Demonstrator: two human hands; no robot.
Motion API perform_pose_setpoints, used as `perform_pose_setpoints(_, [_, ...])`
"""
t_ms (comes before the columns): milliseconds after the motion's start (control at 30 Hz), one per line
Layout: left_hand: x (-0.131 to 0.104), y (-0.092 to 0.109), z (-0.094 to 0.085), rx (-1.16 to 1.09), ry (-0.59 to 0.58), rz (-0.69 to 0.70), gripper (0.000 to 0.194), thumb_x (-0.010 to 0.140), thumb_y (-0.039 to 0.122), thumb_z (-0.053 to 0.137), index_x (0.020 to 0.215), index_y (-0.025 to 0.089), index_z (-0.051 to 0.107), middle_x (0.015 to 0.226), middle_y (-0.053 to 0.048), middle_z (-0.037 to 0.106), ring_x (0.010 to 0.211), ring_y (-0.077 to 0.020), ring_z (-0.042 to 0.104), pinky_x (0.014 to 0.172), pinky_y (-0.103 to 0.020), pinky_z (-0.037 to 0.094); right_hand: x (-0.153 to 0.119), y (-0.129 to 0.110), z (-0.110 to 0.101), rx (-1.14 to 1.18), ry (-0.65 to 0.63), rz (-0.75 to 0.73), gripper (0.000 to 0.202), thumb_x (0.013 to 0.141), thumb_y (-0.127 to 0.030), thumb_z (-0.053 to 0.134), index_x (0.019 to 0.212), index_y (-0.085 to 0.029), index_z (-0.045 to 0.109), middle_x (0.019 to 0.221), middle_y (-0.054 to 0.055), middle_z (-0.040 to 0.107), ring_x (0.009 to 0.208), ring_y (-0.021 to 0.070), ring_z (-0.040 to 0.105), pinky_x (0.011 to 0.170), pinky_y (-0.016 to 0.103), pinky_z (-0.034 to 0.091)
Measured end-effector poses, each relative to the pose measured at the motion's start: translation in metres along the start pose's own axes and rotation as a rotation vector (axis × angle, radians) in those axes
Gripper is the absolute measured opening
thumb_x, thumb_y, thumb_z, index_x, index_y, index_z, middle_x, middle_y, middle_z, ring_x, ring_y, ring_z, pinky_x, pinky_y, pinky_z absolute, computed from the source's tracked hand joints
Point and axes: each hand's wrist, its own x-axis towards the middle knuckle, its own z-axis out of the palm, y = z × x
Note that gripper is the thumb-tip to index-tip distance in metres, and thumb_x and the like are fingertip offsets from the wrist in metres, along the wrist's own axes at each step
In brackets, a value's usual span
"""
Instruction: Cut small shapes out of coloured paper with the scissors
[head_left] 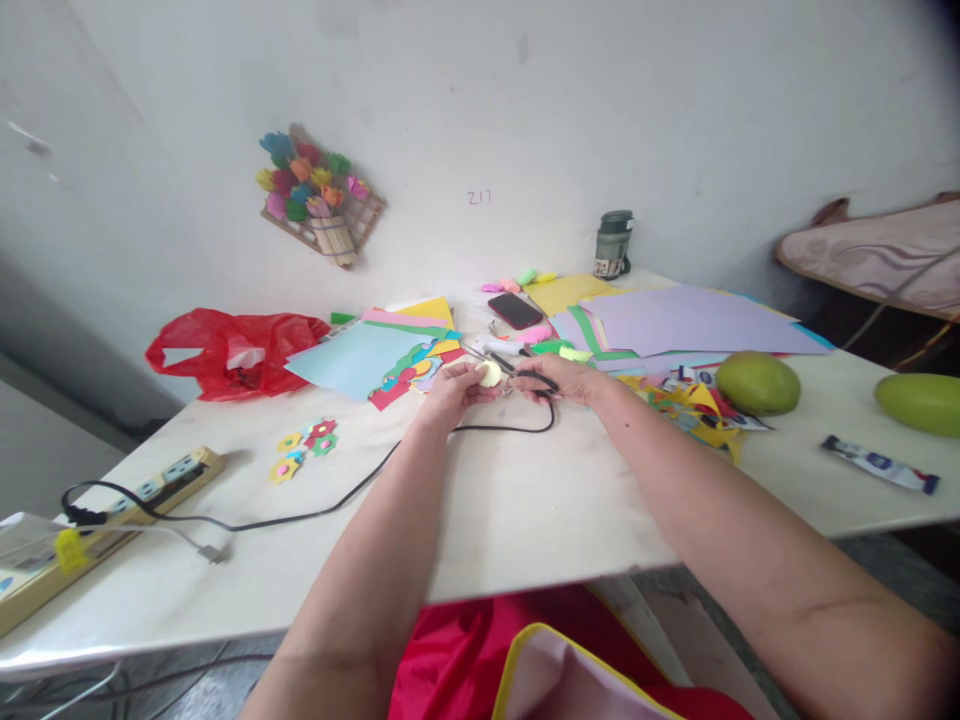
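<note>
Near the middle of the white table, my left hand is closed on a small pale yellow paper piece, pinched at its left side. Just to the right, my right hand is wrapped round the black handles of scissors. The scissors point left, toward the paper piece; whether their blades touch it is too small to tell. A black cable passes beneath both hands. Small paper flowers lie to the left, in yellow, red, green and blue.
Coloured sheets and a red bag lie back left. A phone, purple sheets, a dark cup, paper scraps, green fruit and a glue tube are right. A power strip sits front left.
</note>
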Motion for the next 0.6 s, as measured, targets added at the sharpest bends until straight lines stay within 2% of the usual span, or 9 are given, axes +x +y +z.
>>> perform_pose_setpoints(600, [0.0000,0.0001,0.0000,0.023,0.009,0.043,0.032,0.064,0.030,0.084,0.072,0.014,0.057,0.068,-0.005,0.070,0.065,-0.0189,0.071,0.056,-0.024,0.056,-0.0010,-0.0023,0.0007,0.005,-0.007,0.006,0.027,0.081,-0.035,0.074,0.070,-0.014,0.060,0.051,-0.002,0.055,0.038,0.0045,0.043,0.034,0.017,0.025])
